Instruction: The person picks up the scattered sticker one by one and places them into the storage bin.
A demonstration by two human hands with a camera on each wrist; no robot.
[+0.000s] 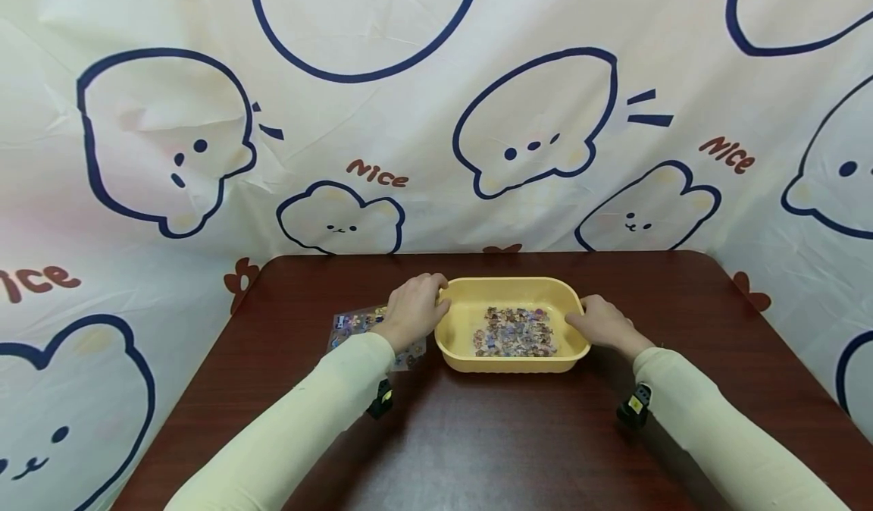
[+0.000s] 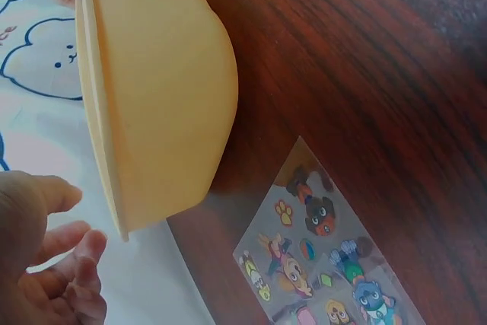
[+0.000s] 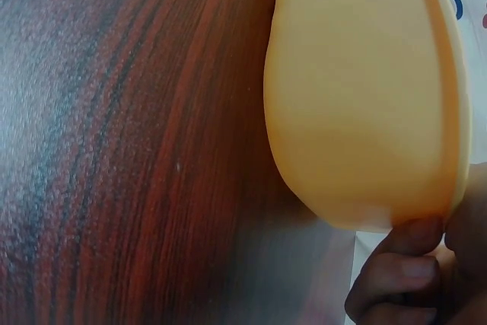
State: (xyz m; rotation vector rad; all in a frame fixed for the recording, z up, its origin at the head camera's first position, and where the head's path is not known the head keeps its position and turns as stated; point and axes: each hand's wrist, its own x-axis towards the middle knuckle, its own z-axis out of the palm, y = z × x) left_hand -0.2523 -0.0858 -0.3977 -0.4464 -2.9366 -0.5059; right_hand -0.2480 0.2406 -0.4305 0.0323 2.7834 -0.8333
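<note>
Sleeves: pale, long, the left one (image 1: 300, 420) and the right one (image 1: 723, 427) both reaching forward over the table (image 1: 505, 443).
Wrist units: dark, small, one under the left wrist (image 1: 381, 399), one under the right wrist (image 1: 635, 406).
Table: dark reddish-brown wood grain, glossy, with a bright reflection in front of the tub (image 1: 511, 365).
Right hand (image 1: 603, 321): at the tub's right end; thumb over the rim, fingers bent beneath it, pinching the edge.
Left hand (image 1: 414, 310): at the tub's left end; fingers loosely bent and parted, fingertips near the rim with a small gap visible in the left wrist view.
Sheet (image 1: 349, 325): clear, printed with cartoon animals and a paw mark; flat on the table left of the tub, partly hidden by the left hand.
Tub: yellow, oblong, rounded corners, upright between the hands; whether its base touches the table, cannot tell.
Pieces (image 1: 516, 333): many, small, multicoloured, in a loose patch on the tub floor; individual shapes too small to read.
Backdrop (image 1: 423, 124): white, creased, blue-outlined bears and brown "Nice" lettering, behind the table.
</note>
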